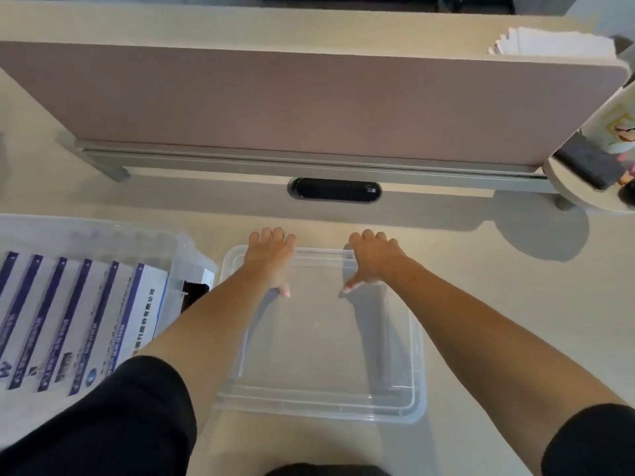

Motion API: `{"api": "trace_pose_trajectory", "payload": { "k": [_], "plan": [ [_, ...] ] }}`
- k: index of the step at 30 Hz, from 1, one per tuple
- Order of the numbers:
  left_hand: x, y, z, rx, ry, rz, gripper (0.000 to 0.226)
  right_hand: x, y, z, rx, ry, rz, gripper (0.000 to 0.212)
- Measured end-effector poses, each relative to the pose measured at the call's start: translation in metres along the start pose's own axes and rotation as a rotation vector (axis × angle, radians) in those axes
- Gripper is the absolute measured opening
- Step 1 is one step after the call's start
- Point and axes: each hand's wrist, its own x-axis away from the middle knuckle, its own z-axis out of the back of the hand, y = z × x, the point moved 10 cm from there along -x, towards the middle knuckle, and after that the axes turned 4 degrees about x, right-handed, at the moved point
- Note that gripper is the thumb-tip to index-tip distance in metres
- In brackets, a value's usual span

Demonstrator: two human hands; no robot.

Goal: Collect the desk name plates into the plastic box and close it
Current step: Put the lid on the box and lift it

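Office: desk with partition screen

We have one view only, from a wide-angle camera on the person's head, so there is no second view to share anything with. We look steeply down and forward over the desk, near enough that both forearms run in from the bottom corners and fill much of the lower half. The left hand and right hand sit just above the middle. Farther off, the divider panel spans the upper part, its edges bowed by the wide lens.
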Motion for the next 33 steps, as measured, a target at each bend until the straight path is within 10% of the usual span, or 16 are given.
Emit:
{"api": "trace_pose_trajectory", "payload": {
  "k": [16,27,33],
  "plan": [
    [0.002,-0.002,0.027,0.323,-0.159,-0.035,0.078,0.007,0.002,0.034,-0.173,-0.069,0.057,0.063],
    [0.142,0.001,0.203,0.362,0.544,-0.143,0.048,0.173,0.011,0.198,-0.15,0.361,0.04,0.054],
    [0.205,0.026,0.128,0.47,0.391,-0.277,0.046,0.247,-0.013,0.114,-0.18,0.39,0.016,0.048]
  ]
}}
